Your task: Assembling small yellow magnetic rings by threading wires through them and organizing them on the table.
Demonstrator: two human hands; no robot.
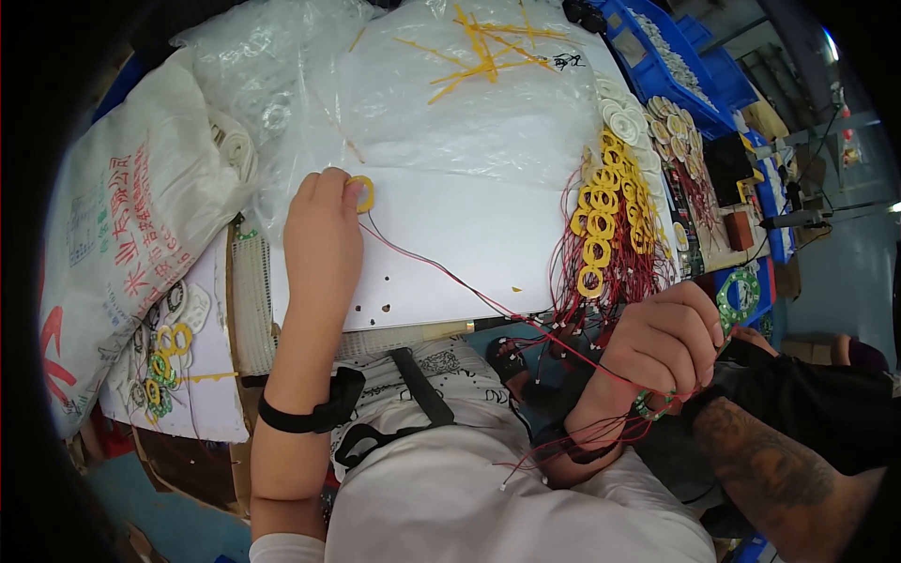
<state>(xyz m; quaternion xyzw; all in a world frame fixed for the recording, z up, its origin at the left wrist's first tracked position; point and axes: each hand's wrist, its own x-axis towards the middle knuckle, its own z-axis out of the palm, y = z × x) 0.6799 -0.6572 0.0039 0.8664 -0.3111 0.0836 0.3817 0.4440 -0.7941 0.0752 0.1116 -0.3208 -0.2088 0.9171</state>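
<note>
My left hand (324,230) is over the white sheet, fingers pinched on a small yellow ring (367,201). From that ring a red and black wire pair (450,274) runs slackly across to my right hand (662,345). My right hand is closed around a bunch of thin red and black wires (615,433) whose small white plugs dangle below. A green ring board (651,409) hangs under its fingers. Another green ring board (741,293) shows just beyond the knuckles; whether my hand holds it I cannot tell.
Wired yellow rings (601,225) lie in rows at the table's right, beside white round pieces (624,122). Clear plastic bags (450,103) with yellow strips cover the back. A white sack (141,202) stands left. A co-worker's tattooed forearm (765,460) reaches in from lower right.
</note>
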